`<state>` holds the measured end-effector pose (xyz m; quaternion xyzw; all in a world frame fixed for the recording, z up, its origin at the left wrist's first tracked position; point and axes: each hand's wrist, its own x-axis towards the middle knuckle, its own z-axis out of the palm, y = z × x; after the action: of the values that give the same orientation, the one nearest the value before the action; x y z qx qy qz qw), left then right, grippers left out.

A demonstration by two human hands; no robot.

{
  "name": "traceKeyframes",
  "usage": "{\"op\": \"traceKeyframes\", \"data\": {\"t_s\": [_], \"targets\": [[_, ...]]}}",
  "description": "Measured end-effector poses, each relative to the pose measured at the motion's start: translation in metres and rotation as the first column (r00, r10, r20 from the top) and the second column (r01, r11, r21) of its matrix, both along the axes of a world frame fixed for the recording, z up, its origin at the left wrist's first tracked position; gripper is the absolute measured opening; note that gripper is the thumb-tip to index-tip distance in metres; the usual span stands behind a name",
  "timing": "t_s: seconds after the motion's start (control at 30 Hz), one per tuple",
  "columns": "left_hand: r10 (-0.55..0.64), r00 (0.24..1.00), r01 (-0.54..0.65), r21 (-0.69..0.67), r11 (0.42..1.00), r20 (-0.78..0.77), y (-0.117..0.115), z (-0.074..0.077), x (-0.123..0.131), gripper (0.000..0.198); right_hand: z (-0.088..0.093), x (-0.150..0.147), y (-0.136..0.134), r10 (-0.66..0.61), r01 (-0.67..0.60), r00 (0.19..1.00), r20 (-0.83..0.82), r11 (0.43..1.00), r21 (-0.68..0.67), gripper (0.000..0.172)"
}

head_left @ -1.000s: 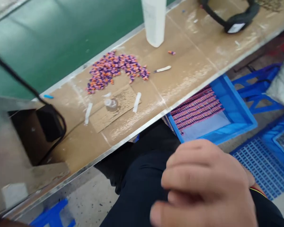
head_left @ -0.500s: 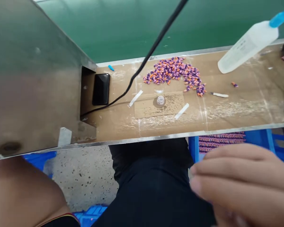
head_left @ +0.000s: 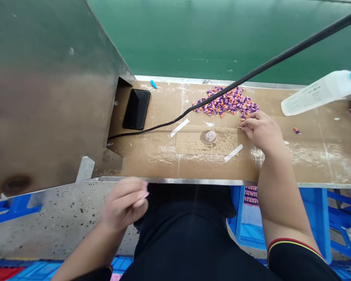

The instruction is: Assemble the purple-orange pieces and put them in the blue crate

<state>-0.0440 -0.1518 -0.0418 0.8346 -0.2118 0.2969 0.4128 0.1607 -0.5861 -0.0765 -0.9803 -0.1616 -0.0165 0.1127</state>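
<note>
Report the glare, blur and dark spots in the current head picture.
Head view: whitish glare speckles the glossy brown tabletop, mostly toward its front edge; head view: the bare left hand looks slightly soft, the heap of small purple, orange and pink pieces crisper; head view: the opening of the grey metal box falls into shadow at its top.

Close head-height view, forward and down over hands and bench

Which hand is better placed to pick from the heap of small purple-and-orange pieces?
Probably your right hand: it is at the right edge of the heap. Your left hand is farther off and seems to pinch a small pink thing.
</note>
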Motion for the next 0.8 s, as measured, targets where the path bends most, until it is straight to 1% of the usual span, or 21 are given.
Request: {"op": "traceKeyframes", "data": {"t_s": [0.03,0.07,0.13,0.2,0.23,0.3,0.33,0.37,0.4,0.47,0.5,0.53,0.6,0.67,0.8], "targets": [[-0.054,0.996,0.053,0.024,0.998,0.069,-0.012,-0.002,0.009,0.015,0.002,-0.001,0.001,-0.005,0.005,1.0,0.018,1.0,0.011,0.013],[-0.112,0.992,0.112,0.005,0.994,0.064,-0.026,-0.003,0.02,0.014,0.005,-0.001,0.003,-0.007,0.006,1.0,0.03,1.0,0.029,0.012],[-0.194,0.98,0.197,-0.128,0.972,0.038,-0.054,-0.003,0.05,0.01,0.017,-0.001,0.01,-0.015,0.01,0.999,0.047,0.995,0.096,0.013],[-0.255,0.966,0.237,-0.271,0.933,-0.031,-0.079,-0.003,0.083,0.01,0.029,0.001,0.022,-0.032,0.017,0.997,0.074,0.981,0.196,0.019],[-0.315,0.944,0.259,-0.367,0.894,-0.1,-0.09,-0.004,0.099,0.014,0.034,0.002,0.029,-0.038,0.014,0.995,0.089,0.967,0.254,0.025],[-0.452,0.859,0.26,-0.555,0.79,-0.24,-0.105,-0.009,0.124,0.023,0.036,0.005,0.043,-0.013,-0.029,0.995,0.104,0.92,0.391,0.037],[-0.501,0.814,0.236,-0.623,0.746,-0.293,-0.11,-0.013,0.134,0.028,0.034,0.007,0.05,0.016,-0.061,0.995,0.1,0.881,0.47,0.037],[-0.527,0.778,0.189,-0.672,0.716,-0.343,-0.113,-0.019,0.141,0.032,0.031,0.008,0.056,0.046,-0.086,0.995,0.086,0.829,0.552,0.034],[-0.532,0.75,0.129,-0.702,0.7,-0.393,-0.115,-0.024,0.146,0.035,0.026,0.009,0.061,0.072,-0.092,0.996,0.057,0.77,0.631,0.028],[-0.512,0.707,-0.005,-0.727,0.687,-0.488,-0.117,-0.034,0.15,0.038,0.015,0.009,0.066,0.116,-0.05,0.993,-0.037,0.659,0.75,0.02],[-0.507,0.683,-0.058,-0.731,0.68,-0.525,-0.116,-0.037,0.15,0.037,0.011,0.008,0.068,0.134,-0.012,0.987,-0.091,0.621,0.784,0.021],[-0.513,0.658,-0.096,-0.737,0.669,-0.551,-0.116,-0.04,0.149,0.036,0.009,0.006,0.068,0.149,0.024,0.979,-0.139,0.594,0.804,0.024],[-0.551,0.599,-0.143,-0.755,0.64,-0.581,-0.114,-0.042,0.146,0.035,0.009,0.001,0.069,0.164,0.073,0.966,-0.2,0.572,0.817,0.03],[-0.598,0.543,-0.174,-0.776,0.606,-0.589,-0.112,-0.04,0.144,0.035,0.014,-0.004,0.069,0.164,0.095,0.96,-0.227,0.57,0.816,0.032],[-0.665,0.454,-0.221,-0.798,0.561,-0.593,-0.111,-0.035,0.141,0.037,0.025,-0.013,0.074,0.165,0.107,0.956,-0.243,0.573,0.813,0.027]]}}
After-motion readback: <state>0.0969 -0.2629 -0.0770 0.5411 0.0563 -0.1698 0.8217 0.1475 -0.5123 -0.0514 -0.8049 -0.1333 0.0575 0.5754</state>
